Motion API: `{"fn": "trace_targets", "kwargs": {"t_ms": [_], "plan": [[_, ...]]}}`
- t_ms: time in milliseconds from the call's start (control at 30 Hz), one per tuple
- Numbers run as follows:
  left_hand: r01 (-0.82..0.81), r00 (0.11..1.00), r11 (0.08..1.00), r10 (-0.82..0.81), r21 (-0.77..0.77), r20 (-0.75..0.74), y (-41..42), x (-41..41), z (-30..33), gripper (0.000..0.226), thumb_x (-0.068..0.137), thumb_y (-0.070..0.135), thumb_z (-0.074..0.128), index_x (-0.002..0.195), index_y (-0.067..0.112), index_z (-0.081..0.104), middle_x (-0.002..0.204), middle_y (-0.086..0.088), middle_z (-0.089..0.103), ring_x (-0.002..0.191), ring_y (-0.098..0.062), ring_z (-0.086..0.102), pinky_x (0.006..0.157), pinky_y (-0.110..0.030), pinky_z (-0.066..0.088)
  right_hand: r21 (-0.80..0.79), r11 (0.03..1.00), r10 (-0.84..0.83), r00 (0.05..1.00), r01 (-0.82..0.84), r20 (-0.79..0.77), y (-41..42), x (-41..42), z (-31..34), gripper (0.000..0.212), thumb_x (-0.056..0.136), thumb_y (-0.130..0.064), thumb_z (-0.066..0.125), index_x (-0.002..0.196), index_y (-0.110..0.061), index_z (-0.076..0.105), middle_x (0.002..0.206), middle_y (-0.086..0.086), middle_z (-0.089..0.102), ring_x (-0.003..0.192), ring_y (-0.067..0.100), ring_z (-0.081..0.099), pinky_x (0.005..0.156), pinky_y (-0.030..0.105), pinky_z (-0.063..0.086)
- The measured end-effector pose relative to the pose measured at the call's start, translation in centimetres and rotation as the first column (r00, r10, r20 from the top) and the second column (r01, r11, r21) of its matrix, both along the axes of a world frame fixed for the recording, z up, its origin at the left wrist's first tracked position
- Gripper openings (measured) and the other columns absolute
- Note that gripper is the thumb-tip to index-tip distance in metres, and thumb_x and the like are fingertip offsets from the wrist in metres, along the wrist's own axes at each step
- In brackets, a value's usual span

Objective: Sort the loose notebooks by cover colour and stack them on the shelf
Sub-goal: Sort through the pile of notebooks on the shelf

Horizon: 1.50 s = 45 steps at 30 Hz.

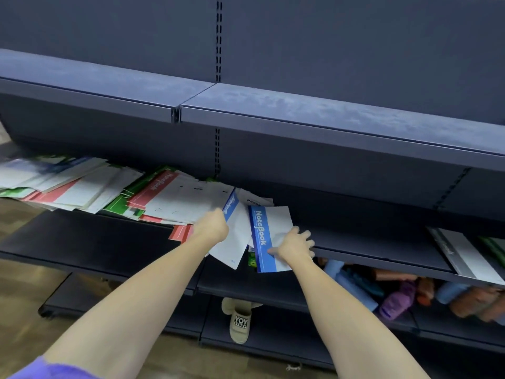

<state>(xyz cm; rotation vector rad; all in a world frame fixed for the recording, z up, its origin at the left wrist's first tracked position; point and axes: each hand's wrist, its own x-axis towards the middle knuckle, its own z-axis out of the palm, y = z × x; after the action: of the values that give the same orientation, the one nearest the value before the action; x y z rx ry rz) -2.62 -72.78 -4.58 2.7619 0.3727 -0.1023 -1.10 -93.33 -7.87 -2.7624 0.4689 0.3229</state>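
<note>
Gripping one blue notebook (232,212), the left hand (211,225) sits beside the right hand (295,246), fingers spread flat on another blue notebook (263,236).

Both forearms are bare from the lower edge of the frame up to the hands, with no watch, ring or bracelet showing. A purple sleeve (54,369) edges the lower left corner. One foot wears a beige slide sandal (240,322) printed "YOY STORY", low centre.

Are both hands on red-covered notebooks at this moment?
No: the left hand grips a blue-spined notebook and the right hand rests on another blue notebook at the shelf edge.
</note>
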Motion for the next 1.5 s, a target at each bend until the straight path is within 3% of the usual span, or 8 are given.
{"fn": "trace_targets", "kwargs": {"t_ms": [200, 367, 533, 700, 800, 967, 1167, 1500], "plan": [[0.035, 0.999, 0.999, -0.035, -0.002, 0.014, -1.0, 0.1, 0.3, 0.025, 0.097, 0.007, 0.043, 0.122, 0.006, 0.047, 0.113, -0.013, 0.060, 0.087, -0.028, 0.054, 0.069, -0.036, 0.044, 0.279, 0.943, -0.181, 0.983, 0.183, -0.031, -1.0, 0.4, -0.5, 0.088, 0.075, -0.032, 0.085, 0.136, 0.002, 0.030, 0.132, 0.022, 0.047, 0.117, 0.034, 0.055, 0.081, 0.036, 0.051], [0.054, 0.998, 0.999, -0.054, 0.003, 0.039, -3.4, -0.8, 1.7, 0.026, 0.096, 0.006, 0.042, 0.122, 0.008, 0.044, 0.114, -0.013, 0.059, 0.086, -0.029, 0.054, 0.068, -0.037, 0.043, 0.529, 0.818, -0.166, 0.973, 0.228, -0.163, -3.1, -0.1, -1.0, 0.040, 0.087, -0.016, 0.067, 0.120, 0.001, 0.052, 0.098, 0.011, 0.060, 0.089, 0.027, 0.060, 0.073, 0.030, 0.050], [0.064, 0.996, 0.998, -0.065, 0.004, 0.067, -7.2, -2.7, 2.7, 0.018, 0.095, 0.005, 0.041, 0.112, 0.009, 0.042, 0.107, -0.012, 0.057, 0.080, -0.027, 0.051, 0.061, -0.035, 0.040, 0.764, 0.616, -0.201, 0.976, 0.190, -0.081, -7.0, -2.7, -0.3, 0.030, 0.094, -0.003, 0.037, 0.120, -0.014, 0.048, 0.118, 0.008, 0.058, 0.097, 0.025, 0.057, 0.073, 0.033, 0.052], [0.139, 0.985, 0.990, -0.135, -0.033, 0.109, -13.2, -4.3, 2.8, 0.013, 0.094, 0.003, 0.041, 0.101, 0.013, 0.038, 0.096, -0.008, 0.055, 0.069, -0.022, 0.048, 0.052, -0.031, 0.034, 0.684, 0.718, -0.249, 0.965, 0.128, 0.082, -13.9, -5.7, 0.8, 0.043, 0.094, -0.001, 0.034, 0.135, -0.013, 0.043, 0.120, 0.008, 0.056, 0.094, 0.025, 0.050, 0.080, 0.033, 0.044], [0.203, 0.974, 0.972, -0.187, -0.120, 0.129, -17.9, -4.8, 2.6, 0.012, 0.094, 0.003, 0.040, 0.100, 0.013, 0.039, 0.103, -0.011, 0.059, 0.082, -0.030, 0.056, 0.066, -0.040, 0.049, 0.610, 0.781, -0.282, 0.946, 0.130, 0.160, -18.9, -7.7, 1.0, 0.036, 0.089, -0.002, 0.036, 0.122, -0.011, 0.047, 0.113, 0.012, 0.060, 0.091, 0.029, 0.053, 0.076, 0.036, 0.046], [0.256, 0.961, 0.948, -0.228, -0.187, 0.159, -28.1, -6.2, 2.0, 0.009, 0.095, 0.007, 0.042, 0.103, 0.012, 0.040, 0.104, -0.010, 0.055, 0.091, -0.035, 0.055, 0.072, -0.042, 0.049, 0.584, 0.781, -0.407, 0.890, 0.221, 0.207, -28.9, -12.2, 1.2, 0.036, 0.088, -0.003, 0.038, 0.121, -0.013, 0.048, 0.114, 0.013, 0.059, 0.101, 0.033, 0.055, 0.085, 0.037, 0.047], [0.351, 0.933, 0.911, -0.320, -0.218, 0.165, -41.0, -8.1, 1.8, 0.011, 0.093, 0.007, 0.040, 0.103, 0.011, 0.038, 0.101, -0.009, 0.052, 0.088, -0.033, 0.054, 0.069, -0.038, 0.045, 0.557, 0.771, -0.519, 0.812, 0.309, 0.268, -42.0, -17.7, 1.7, 0.022, 0.089, -0.002, 0.038, 0.105, -0.013, 0.048, 0.101, 0.009, 0.058, 0.088, 0.030, 0.051, 0.066, 0.035, 0.038], [0.503, 0.864, 0.829, -0.478, -0.244, 0.157, -56.2, -9.1, 2.0, 0.011, 0.093, 0.006, 0.040, 0.103, 0.009, 0.038, 0.105, -0.011, 0.054, 0.091, -0.034, 0.056, 0.073, -0.040, 0.049, 0.626, 0.666, -0.675, 0.685, 0.406, 0.274, -55.5, -21.4, 1.6, 0.035, 0.084, -0.002, 0.034, 0.111, -0.015, 0.053, 0.105, 0.011, 0.060, 0.096, 0.033, 0.055, 0.080, 0.039, 0.047]]}}
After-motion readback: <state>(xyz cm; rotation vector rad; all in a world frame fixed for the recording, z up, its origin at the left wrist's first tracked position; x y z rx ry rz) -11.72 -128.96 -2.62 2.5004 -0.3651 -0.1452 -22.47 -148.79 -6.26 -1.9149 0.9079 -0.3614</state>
